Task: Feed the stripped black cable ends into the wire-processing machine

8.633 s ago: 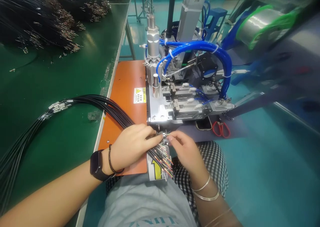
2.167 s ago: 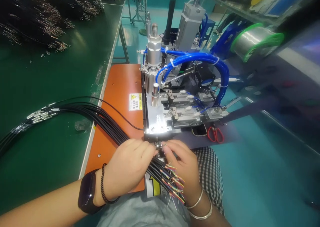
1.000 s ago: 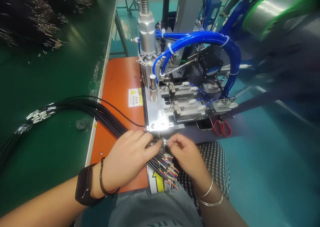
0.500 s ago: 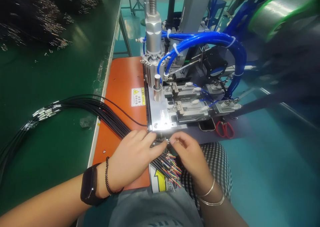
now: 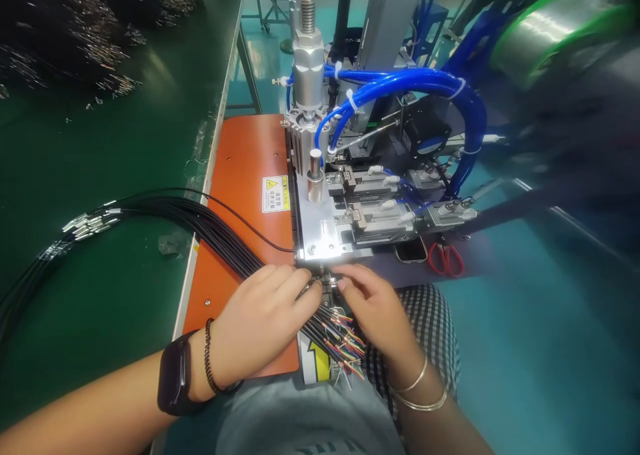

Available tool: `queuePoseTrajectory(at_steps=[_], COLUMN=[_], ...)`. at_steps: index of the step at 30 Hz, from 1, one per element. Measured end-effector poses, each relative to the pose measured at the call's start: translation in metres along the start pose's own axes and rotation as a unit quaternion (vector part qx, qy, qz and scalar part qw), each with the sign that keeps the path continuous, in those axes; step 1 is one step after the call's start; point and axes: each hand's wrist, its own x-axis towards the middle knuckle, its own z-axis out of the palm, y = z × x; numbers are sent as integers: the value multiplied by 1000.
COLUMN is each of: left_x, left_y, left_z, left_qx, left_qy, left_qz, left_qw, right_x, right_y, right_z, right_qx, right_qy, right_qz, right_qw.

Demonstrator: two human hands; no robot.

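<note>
At the orange plate's (image 5: pixel 245 148) edge, black cables (image 5: pixel 230 243) are being covered by the left hand (image 5: pixel 267 321), grip hidden. The right hand (image 5: pixel 376 305) is being held spread near the machine (image 5: pixel 327 228).

The machine (image 5: pixel 323 225) blocks passage just beyond the right hand (image 5: pixel 379 303). Past the black cables (image 5: pixel 220 238), the orange plate (image 5: pixel 245 151) offers room.

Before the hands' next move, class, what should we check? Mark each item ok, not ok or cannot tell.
1. Left hand over the black cable bundle: ok.
2. All cables gathered: not ok; a single cable runs apart.
3. Coloured wire ends uncovered: ok.
4. Right hand away from the machine: not ok, close to its edge.
5. Scissors clear of both hands: ok.
6. Left hand gripping one cable: cannot tell.
</note>
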Motion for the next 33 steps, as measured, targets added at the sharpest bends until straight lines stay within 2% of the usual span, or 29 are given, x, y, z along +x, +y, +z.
queuePoseTrajectory(at_steps=[3,9,12,14,16,19,23,29,33], left_x=[1,0,-1,-2,-3,-8,-12,-12,-12], left_y=[0,3,7,10,15,21,23,23,24], left_z=[0,-3,-3,-3,-3,-5,-9,-15,-15], left_qx=[-2,6,11,12,18,42,54,25,32], left_qy=[9,-38,-35,-25,-15,-23,-71,-107,-114], left_qz=[-4,-14,-31,-45,-55,-65,-71,-71,-72], left_qw=[1000,999,999,999,998,997,993,991,990], right_x=[-2,0,3,4,4,1,-10,-17,-12], right_y=[-4,-1,6,11,14,14,6,-4,1], right_z=[-1,1,3,5,6,4,-5,-15,-13], right_qx=[-39,-85,38,139,165,84,-53,-250,-279], right_qy=[3,44,20,-2,1,41,63,28,7], right_qz=[-13,24,96,150,164,101,0,-126,-161], right_qw=[999,995,994,979,972,990,997,960,947])
